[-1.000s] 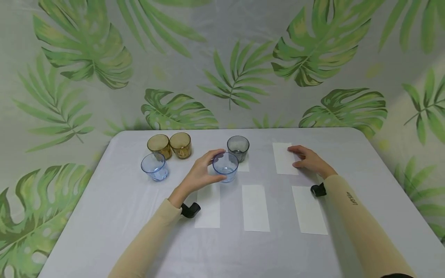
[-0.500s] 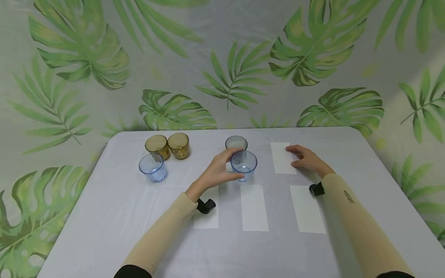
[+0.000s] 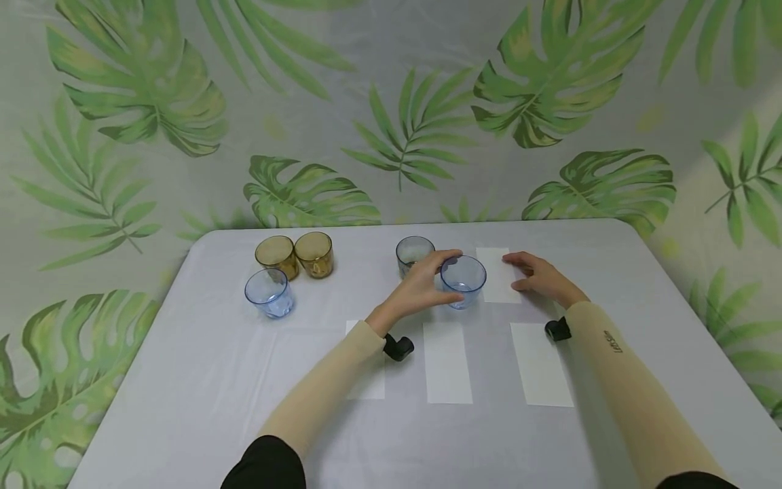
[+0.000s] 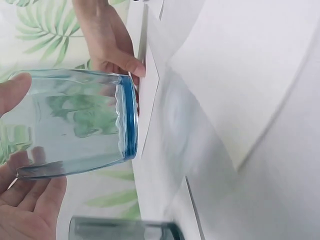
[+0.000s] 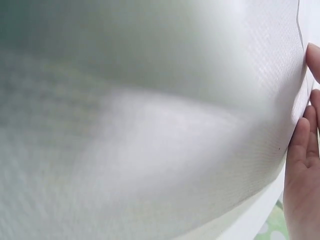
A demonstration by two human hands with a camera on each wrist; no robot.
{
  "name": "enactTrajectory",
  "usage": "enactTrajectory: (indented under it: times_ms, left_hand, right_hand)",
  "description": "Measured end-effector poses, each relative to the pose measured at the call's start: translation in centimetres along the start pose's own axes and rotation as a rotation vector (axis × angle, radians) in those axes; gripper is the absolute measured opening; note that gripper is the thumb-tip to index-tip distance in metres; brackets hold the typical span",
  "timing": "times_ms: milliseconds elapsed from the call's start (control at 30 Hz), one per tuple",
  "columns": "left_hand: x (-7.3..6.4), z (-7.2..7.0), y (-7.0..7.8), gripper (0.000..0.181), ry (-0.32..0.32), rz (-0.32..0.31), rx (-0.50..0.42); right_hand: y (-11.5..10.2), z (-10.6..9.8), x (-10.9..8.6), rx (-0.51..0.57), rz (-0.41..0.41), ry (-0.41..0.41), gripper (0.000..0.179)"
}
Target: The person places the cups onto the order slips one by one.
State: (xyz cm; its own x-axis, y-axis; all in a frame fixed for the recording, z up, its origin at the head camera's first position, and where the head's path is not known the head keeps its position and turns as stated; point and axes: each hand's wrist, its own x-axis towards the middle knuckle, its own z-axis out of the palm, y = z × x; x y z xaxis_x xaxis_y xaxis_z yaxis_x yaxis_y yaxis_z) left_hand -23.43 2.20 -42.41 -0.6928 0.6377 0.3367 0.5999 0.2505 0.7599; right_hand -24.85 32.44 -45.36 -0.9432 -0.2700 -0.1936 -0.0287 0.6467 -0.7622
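Leaf-printed cloth (image 3: 409, 129) hangs behind a white table (image 3: 159, 401). Just right of the grey glass (image 3: 412, 251), the left hand (image 3: 420, 285) grips a blue glass (image 3: 464, 282) between thumb and fingers; farther right, the right hand (image 3: 544, 277) rests relaxed fingers at the edge of a paper sheet (image 3: 499, 282). The blue glass seems stiff, light, slippery and breakable, best held round its sides.

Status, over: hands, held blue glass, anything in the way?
Left hand grips blue glass cup, upright, aloft. Right hand at right edge of white rectangular paper. Possible snag: translucent grey glass cup close by left hand.
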Motion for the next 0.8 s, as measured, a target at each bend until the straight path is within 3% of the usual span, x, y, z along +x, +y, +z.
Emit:
enactTrajectory:
  times_ms: [200, 633, 800]
  left_hand:
    - [1.5, 1.4, 0.2, 0.075, -0.007, -0.020, 0.000]
    - [3.6, 3.4, -0.3, 0.077, 0.041, -0.100, 0.121]
    - [4.6, 4.0, -0.4, 0.076, 0.058, -0.102, 0.096]
  right_hand:
    - [0.0, 0.1, 0.1, -0.005, 0.002, 0.001, 0.059]
    - [-0.2, 0.1, 0.1, 0.002, 0.011, 0.006, 0.062]
    - [-0.3, 0.0, 0.1, -0.008, 0.015, -0.006, 0.065]
